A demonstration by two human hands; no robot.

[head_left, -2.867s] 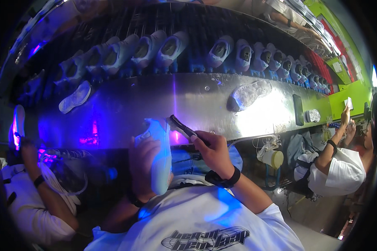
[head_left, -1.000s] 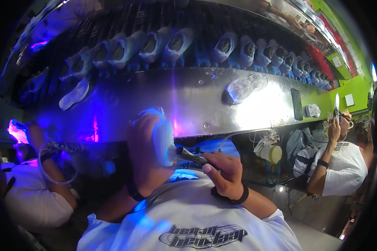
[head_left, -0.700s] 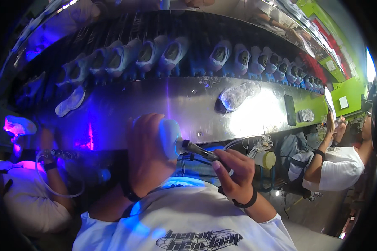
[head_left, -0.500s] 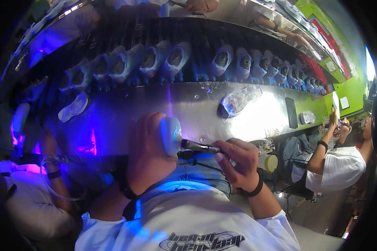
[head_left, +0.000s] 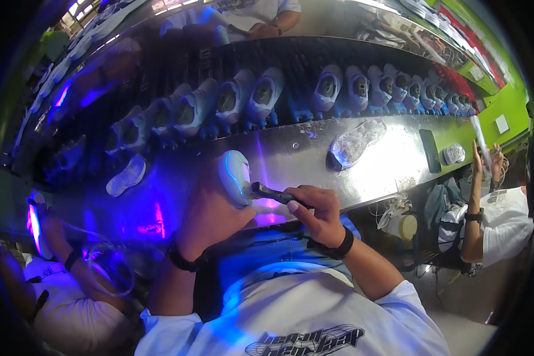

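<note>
My left hand (head_left: 212, 213) is closed around a white shoe sole (head_left: 235, 178), held up on edge over the near side of the metal bench. A bluish glowing line runs along the sole's side. My right hand (head_left: 320, 213) grips the dark handle of a brush (head_left: 273, 194) between thumb and fingers. The brush's bristle end touches the sole's right-hand side near its lower end. Most of the sole's lower part is hidden behind my left hand.
White shoes (head_left: 266, 95) stand in a row on a dark conveyor (head_left: 299, 65) behind the bench (head_left: 279, 154). A loose sole (head_left: 126, 176), a mottled sole-shaped piece (head_left: 357, 144) and a dark phone (head_left: 430, 151) lie on the bench. Co-workers sit left (head_left: 71, 296) and right (head_left: 498, 219).
The sole has tilted, its top leaning left, and the brush stays against it. The whole view has shifted. At left, the co-worker's hand now shows beside a brightly lit sole.
</note>
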